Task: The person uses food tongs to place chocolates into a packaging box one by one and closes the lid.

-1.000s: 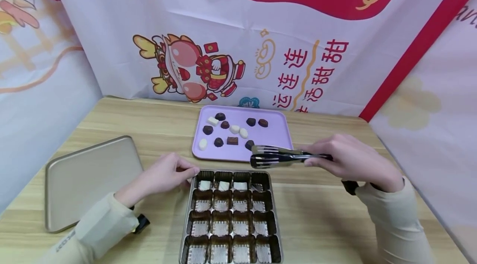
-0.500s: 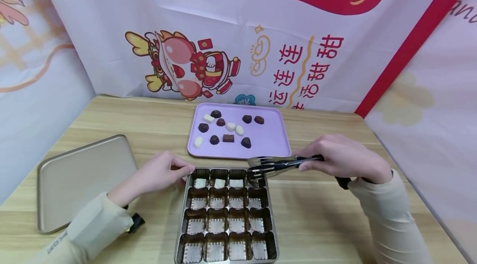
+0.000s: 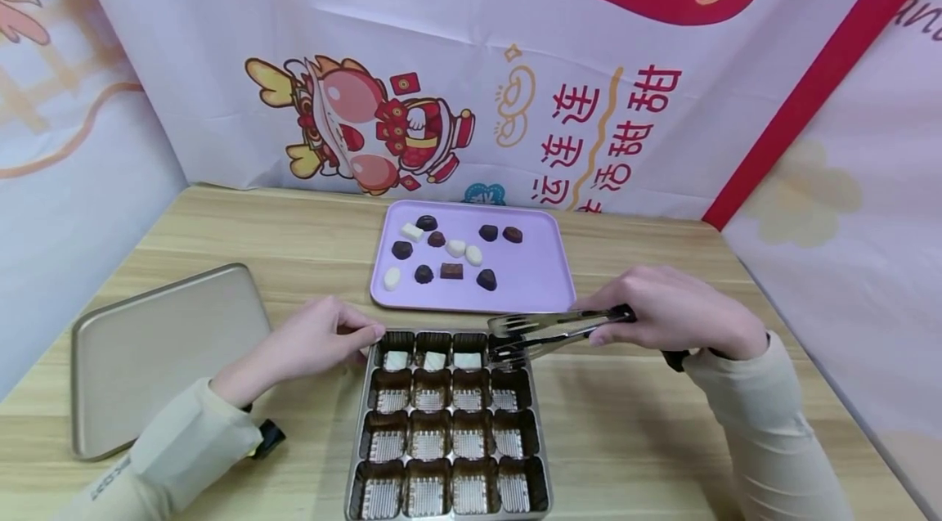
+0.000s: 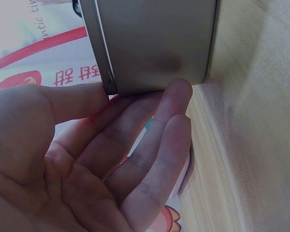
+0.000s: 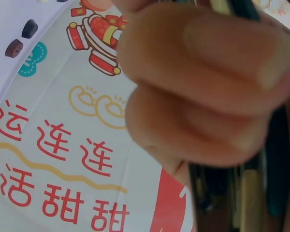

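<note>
My left hand grips the top left corner of a metal tin with a brown plastic insert of square compartments. In the left wrist view the thumb presses the rim of the tin and the fingertips lie against its side. White square chocolates sit in three compartments of the back row. In my right hand are black-handled slotted tongs, their arms apart and their tips over the back right compartment, whose contents they hide. In the right wrist view, curled fingers wrap the tongs.
Behind the tin lies a purple tray with dark, brown and white chocolates, such as a brown rectangular one. A flat metal lid lies at the left of the wooden table. A printed cloth hangs at the back.
The tongs have moved from above the tray's front edge, down and towards me, to the tin's back right compartment, and their arms have spread. The left hand has kept its hold on the corner.
</note>
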A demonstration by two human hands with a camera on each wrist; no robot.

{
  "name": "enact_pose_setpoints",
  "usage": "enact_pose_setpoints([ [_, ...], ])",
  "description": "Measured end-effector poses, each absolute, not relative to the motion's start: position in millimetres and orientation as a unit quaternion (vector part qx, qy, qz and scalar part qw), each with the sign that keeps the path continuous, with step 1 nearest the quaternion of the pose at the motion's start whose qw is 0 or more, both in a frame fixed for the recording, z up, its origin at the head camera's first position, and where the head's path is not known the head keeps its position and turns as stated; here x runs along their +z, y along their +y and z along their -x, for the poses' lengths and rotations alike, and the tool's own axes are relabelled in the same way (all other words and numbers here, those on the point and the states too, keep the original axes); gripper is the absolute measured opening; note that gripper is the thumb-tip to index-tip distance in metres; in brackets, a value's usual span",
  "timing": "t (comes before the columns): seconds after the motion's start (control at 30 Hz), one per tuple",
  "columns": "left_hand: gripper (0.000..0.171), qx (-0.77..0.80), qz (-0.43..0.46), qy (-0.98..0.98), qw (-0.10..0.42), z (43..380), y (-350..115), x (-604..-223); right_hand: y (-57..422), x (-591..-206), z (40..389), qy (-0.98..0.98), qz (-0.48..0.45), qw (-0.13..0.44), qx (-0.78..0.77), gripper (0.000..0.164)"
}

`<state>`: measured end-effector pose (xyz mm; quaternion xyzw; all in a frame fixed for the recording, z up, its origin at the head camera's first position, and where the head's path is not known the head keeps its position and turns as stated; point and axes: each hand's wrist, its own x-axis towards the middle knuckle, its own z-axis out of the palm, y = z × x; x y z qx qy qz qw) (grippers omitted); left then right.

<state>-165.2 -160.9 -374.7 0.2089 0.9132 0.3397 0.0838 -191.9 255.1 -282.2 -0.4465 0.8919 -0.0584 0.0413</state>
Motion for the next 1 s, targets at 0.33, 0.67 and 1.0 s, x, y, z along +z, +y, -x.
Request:
enact_pose_setpoints([
  [0.33, 0.018, 0.333, -0.211, 0.916, 0.078, 166, -162, -374, 258, -291, 215, 0.897, 0.421, -0.008, -0.136, 0.039],
  [0.67, 0.018, 0.334, -0.214, 0.914, 0.081, 165, -163, -373, 232, -332, 239, 0.949, 0.29, -0.075, -0.102, 0.039],
  [1.0, 0.016, 0.334, -0.207, 0.916, 0.081, 165, -162, -374, 220, -358, 243, 0.959, 0.275, -0.063, -0.037, 0.035],
])
